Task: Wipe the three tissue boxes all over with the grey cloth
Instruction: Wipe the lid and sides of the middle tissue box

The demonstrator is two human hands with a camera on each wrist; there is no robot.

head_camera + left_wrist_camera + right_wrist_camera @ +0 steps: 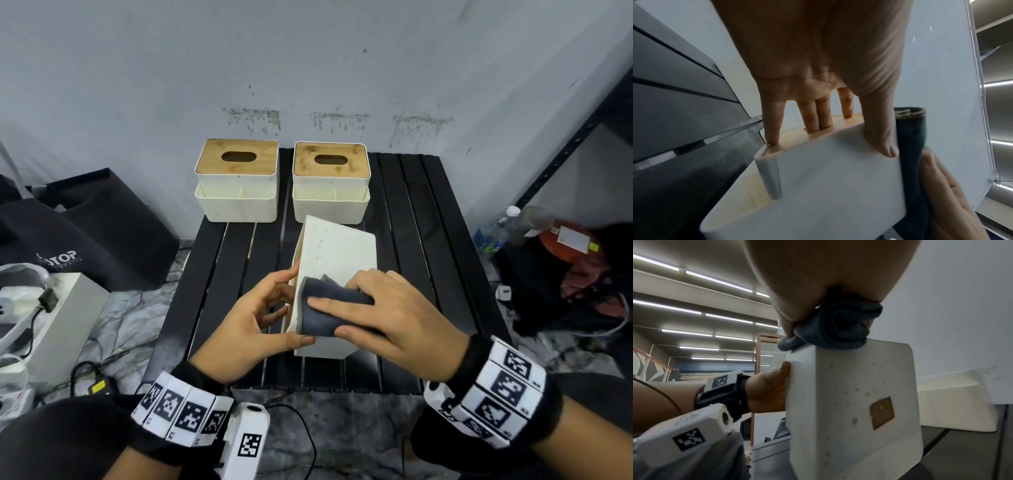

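Observation:
Two cream tissue boxes with wooden slotted lids stand upright at the back of the black slatted table (pixel 421 274), one on the left (pixel 236 185) and one on the right (pixel 330 186). The third box (pixel 337 246) (pixel 838 186) (pixel 855 402) lies tipped on its side mid-table, speckled base facing right. My left hand (pixel 291 305) (pixel 838 134) grips its near end, fingers in the lid slot and thumb on the upper face. My right hand (pixel 325 317) holds the bunched grey cloth (pixel 337 293) (pixel 910 138) (pixel 834 331) and presses it onto the box's upper face near the left edge.
Black bags (pixel 85 233) and a white box with cables (pixel 51 308) sit on the floor at the left. Bottles (pixel 496 229) and a black shelf frame (pixel 565 150) are at the right. A wall stands close behind the table.

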